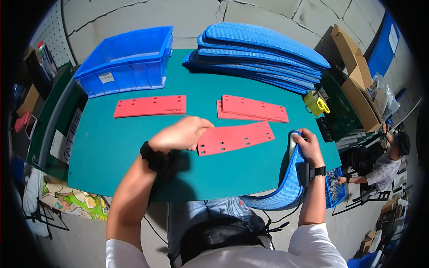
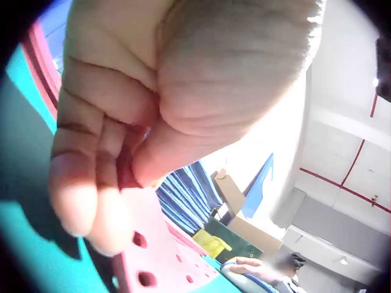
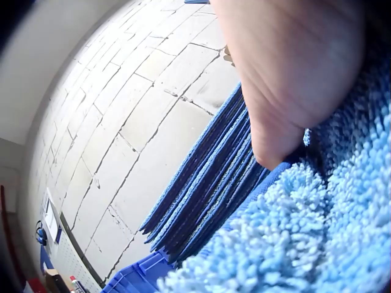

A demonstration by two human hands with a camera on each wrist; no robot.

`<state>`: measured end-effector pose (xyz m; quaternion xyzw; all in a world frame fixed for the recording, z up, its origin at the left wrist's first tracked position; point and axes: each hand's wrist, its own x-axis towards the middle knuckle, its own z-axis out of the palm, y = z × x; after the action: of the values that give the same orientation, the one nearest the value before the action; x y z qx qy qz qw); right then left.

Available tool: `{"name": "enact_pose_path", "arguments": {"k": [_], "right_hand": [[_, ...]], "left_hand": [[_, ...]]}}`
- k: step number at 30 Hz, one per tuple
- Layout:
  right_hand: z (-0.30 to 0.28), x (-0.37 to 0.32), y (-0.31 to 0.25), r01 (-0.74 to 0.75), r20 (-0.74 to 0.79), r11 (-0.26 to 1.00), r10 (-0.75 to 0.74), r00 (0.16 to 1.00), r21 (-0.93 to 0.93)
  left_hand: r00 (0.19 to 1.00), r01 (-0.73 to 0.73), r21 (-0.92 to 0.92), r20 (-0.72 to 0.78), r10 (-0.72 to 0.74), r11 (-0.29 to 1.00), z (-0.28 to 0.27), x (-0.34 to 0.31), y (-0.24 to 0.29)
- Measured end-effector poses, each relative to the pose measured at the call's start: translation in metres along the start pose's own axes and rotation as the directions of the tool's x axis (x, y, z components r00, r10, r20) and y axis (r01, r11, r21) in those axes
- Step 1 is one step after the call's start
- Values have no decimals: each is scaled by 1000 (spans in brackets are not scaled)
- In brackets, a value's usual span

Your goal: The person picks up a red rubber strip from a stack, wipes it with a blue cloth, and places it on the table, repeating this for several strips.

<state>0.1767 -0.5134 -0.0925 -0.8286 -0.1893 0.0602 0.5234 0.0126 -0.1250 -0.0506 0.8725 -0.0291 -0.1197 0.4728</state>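
My left hand (image 1: pixel 181 133) pinches the left end of a red strip with holes (image 1: pixel 235 138) that lies on the green table (image 1: pixel 125 152); in the left wrist view thumb and fingers (image 2: pixel 131 162) clamp the red strip's edge (image 2: pixel 160 256). My right hand (image 1: pixel 307 144) grips the top edge of a blue fluffy mop pad (image 1: pixel 286 187) that hangs over the table's right front edge; its loops (image 3: pixel 305 244) fill the right wrist view. Another red strip (image 1: pixel 150 106) lies at the left, and a small stack of red strips (image 1: pixel 254 108) at the centre right.
A blue plastic crate (image 1: pixel 127 60) stands at the back left. A stack of blue mop pads (image 1: pixel 261 56) lies at the back right. A yellow tool (image 1: pixel 315 103) sits at the table's right edge. A seated person (image 1: pixel 386 163) and cardboard boxes (image 1: pixel 357 76) are at the right.
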Motion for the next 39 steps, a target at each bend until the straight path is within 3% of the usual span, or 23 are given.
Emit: {"name": "enact_pose_path", "arguments": {"k": [2,4,7,10,13,16,17,19,21,23,25,27,29,33,35,37,39], "right_hand": [[2,-2,-8,-43,-20,998,42,999,-51],[2,-1,-9,-41,-11,997,41,999,-60],[-1,1,-3,-25,-4,997,25,1000,-69],[1,-2,-4,-1,22,995,3,1000,-99],[6,-7,-17,3,46,983,5,999,-181],[9,-2,-29,68,35,892,-59,998,-447],[11,2,-35,72,38,891,-61,997,-448],[31,5,-73,294,124,786,-271,954,-544],[59,9,-114,425,187,748,-386,903,-509],[97,21,-131,619,255,619,-577,776,-484],[141,21,-147,622,415,629,-465,782,-467],[187,12,-147,669,435,620,-513,740,-410],[218,6,-136,647,470,621,-454,757,-442],[198,8,-129,606,455,621,-407,792,-497],[171,13,-113,538,386,629,-376,842,-561],[129,17,-108,420,353,677,-245,903,-605],[91,21,-80,325,225,717,-234,946,-617]], "left_hand": [[995,-43,53,-88,48,998,0,1,-13],[950,-168,250,-217,224,954,0,1,-26],[965,-99,361,-191,177,927,-3,-1,-24],[985,-49,359,-136,104,932,-5,-5,-18],[980,-82,366,-139,142,927,-4,-3,-27],[986,-36,384,-137,95,923,-3,-3,-24],[985,-34,383,-141,95,923,-3,-3,-23],[988,-17,369,-136,73,929,-2,-2,-22],[988,-25,355,-134,78,934,-2,-1,-24],[987,-36,347,-133,87,937,-3,0,-25],[988,-27,356,-135,80,934,-4,-1,-25],[981,-67,391,-140,131,918,-2,5,-35],[973,-114,421,-135,186,900,0,8,-38],[994,32,402,-113,15,915,0,3,-20],[994,3,455,-102,49,890,-1,2,-22],[993,19,428,-114,33,904,-1,-2,-19],[993,41,405,-119,8,913,-1,-3,-16]]}}
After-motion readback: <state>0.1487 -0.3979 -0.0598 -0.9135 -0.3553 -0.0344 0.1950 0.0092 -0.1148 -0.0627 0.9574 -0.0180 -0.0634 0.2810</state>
